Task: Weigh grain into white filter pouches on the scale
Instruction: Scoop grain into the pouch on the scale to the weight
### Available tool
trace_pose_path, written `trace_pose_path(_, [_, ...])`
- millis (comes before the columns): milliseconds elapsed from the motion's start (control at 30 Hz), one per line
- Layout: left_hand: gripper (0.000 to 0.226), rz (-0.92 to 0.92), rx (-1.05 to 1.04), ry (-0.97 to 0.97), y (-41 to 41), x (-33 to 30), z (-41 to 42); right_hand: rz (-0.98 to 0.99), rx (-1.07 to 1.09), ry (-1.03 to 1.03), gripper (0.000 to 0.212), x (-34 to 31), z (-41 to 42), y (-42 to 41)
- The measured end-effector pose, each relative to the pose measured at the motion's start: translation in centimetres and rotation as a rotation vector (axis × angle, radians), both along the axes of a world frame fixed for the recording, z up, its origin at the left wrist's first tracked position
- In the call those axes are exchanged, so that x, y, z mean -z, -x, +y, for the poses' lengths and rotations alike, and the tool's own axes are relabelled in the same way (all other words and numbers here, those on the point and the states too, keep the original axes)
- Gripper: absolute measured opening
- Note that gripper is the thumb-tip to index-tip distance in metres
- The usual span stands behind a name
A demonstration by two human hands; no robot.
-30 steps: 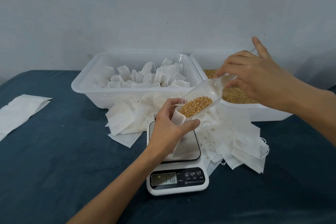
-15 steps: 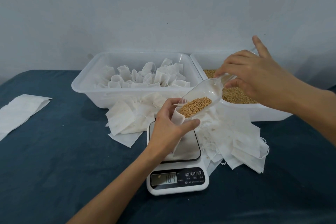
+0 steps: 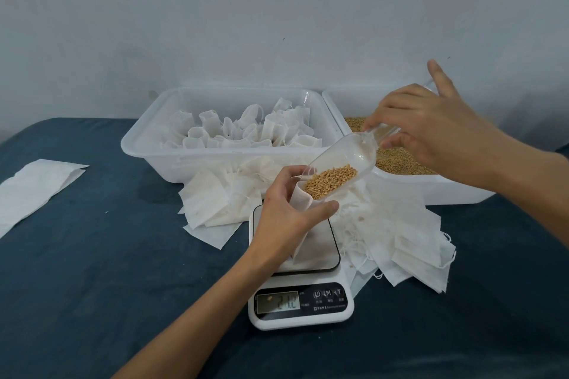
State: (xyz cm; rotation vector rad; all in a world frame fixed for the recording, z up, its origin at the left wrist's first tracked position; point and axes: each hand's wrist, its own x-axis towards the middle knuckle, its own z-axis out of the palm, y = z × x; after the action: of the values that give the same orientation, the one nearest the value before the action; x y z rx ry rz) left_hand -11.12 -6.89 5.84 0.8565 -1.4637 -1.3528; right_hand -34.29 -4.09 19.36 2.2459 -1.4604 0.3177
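Note:
My left hand (image 3: pixel 288 212) grips the mouth of a white filter pouch (image 3: pixel 300 203) that stands on the white digital scale (image 3: pixel 300 301). My right hand (image 3: pixel 431 129) holds the handle of a clear plastic scoop (image 3: pixel 348 157), tilted down to the left. Golden grain (image 3: pixel 331 180) lies in the scoop's front end, right at the pouch mouth. The scale's display (image 3: pixel 281 301) shows a reading that is too blurred to read exactly. My left hand hides most of the pouch's body.
A white tub (image 3: pixel 154 144) behind the scale holds several filled pouches. A second white tub (image 3: pixel 431 191) to its right holds loose grain (image 3: pixel 397 160). Flat empty pouches (image 3: pixel 400 243) lie piled around the scale. A folded white sheet (image 3: pixel 34 184) rests at the far left on the dark blue cloth (image 3: pixel 92 271).
Less grain sits in the scoop than before, and the scale's reading has risen. Both hands stay almost where they were.

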Motion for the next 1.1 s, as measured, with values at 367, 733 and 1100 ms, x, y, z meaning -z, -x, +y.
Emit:
trace_pose_path(367, [0.053,-0.018,-0.006,0.012,-0.07,0.01,-0.02,0.012,-0.003,0.004,0.033,0.14,-0.12,0.11])
trace_pose_path(733, [0.054,-0.03,-0.005,0.008,-0.07,0.08,-0.02,0.004,0.008,0.007,0.031,-0.01,0.03,0.12])
trace_pose_path(1100, [0.059,-0.032,-0.01,0.015,-0.01,-0.06,0.03,0.003,0.022,-0.005,0.031,0.05,0.05,0.13])
